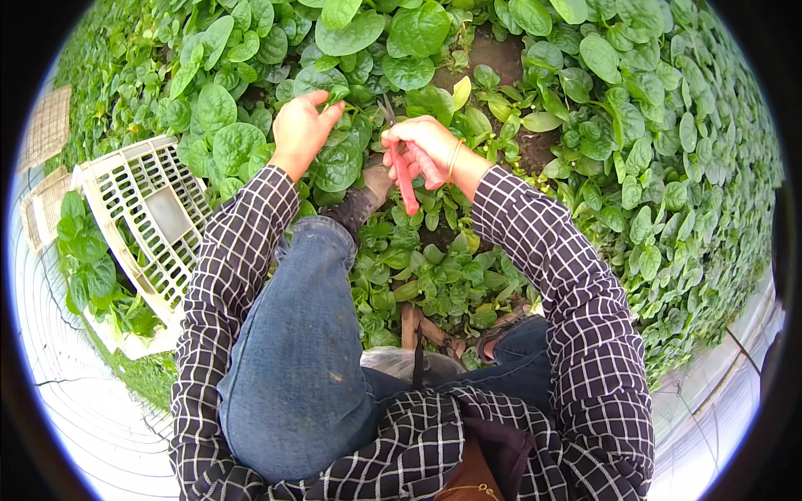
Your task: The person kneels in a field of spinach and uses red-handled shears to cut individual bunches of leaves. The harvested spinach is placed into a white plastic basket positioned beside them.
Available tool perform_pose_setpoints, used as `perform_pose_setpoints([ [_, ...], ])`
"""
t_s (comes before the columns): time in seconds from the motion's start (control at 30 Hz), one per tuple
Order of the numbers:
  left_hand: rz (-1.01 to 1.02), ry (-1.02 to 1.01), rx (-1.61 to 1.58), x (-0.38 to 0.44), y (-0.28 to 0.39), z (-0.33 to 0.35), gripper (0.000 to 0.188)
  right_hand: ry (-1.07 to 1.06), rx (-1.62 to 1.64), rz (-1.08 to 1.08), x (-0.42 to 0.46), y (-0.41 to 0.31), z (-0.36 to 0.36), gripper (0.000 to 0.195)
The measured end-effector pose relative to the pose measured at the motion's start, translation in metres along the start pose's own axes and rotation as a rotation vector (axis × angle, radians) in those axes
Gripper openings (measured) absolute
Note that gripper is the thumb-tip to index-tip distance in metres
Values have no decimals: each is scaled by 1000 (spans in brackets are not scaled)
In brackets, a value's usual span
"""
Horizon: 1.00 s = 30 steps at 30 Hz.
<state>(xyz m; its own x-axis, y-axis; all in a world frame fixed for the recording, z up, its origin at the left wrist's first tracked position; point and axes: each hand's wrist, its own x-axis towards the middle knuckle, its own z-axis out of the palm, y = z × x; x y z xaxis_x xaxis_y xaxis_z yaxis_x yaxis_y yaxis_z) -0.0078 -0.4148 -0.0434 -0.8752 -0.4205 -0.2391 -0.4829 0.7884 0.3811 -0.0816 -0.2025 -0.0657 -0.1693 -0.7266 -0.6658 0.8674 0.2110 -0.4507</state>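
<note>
Pinched between the thumb and finger of my left hand (pixel 305 129) is a green leaf (pixel 337 94) of a low leafy plant. My right hand (pixel 421 148) holds a pair of scissors or snips with red handles (pixel 405 181); their narrow metal blades (pixel 387 113) point up and away from me, a short way right of my left hand. Whether the blades are parted I cannot tell. Broad round leaves (pixel 338 164) lie just below my left hand. Smaller leafy plants (pixel 438 275) grow below my right hand and between my legs.
A cream plastic crate (pixel 125 164) holding cut leaves (pixel 94 275) stands tilted at my left. Two woven or slatted pieces (pixel 47 128) lie beyond it. Dense leafy plants surround me, with bare soil (pixel 495 56) ahead. My shoe (pixel 354 210) rests among the plants.
</note>
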Motion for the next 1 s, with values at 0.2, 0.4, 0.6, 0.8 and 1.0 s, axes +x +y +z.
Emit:
perform_pose_setpoints([
  [0.2, -93, 58, -360, -30, -36, 11, 34, -133, -138, 249, 10, -3, 1, 28],
  [0.4, -124, 69, -450, -27, -46, 16, 22, -117, -56, 255, 43, 1, 9, 27],
  [0.6, -219, 67, -853, -17, -59, 3, 23, -66, -109, 2, 45, 6, 1, 21],
  [0.8, -224, 159, -1327, -19, -33, -88, 18, -207, -123, 104, -9, -22, -19, 27],
  [1.0, -11, 209, -264, -48, 51, -141, 44, -142, -227, 159, -38, -27, -28, 30],
])
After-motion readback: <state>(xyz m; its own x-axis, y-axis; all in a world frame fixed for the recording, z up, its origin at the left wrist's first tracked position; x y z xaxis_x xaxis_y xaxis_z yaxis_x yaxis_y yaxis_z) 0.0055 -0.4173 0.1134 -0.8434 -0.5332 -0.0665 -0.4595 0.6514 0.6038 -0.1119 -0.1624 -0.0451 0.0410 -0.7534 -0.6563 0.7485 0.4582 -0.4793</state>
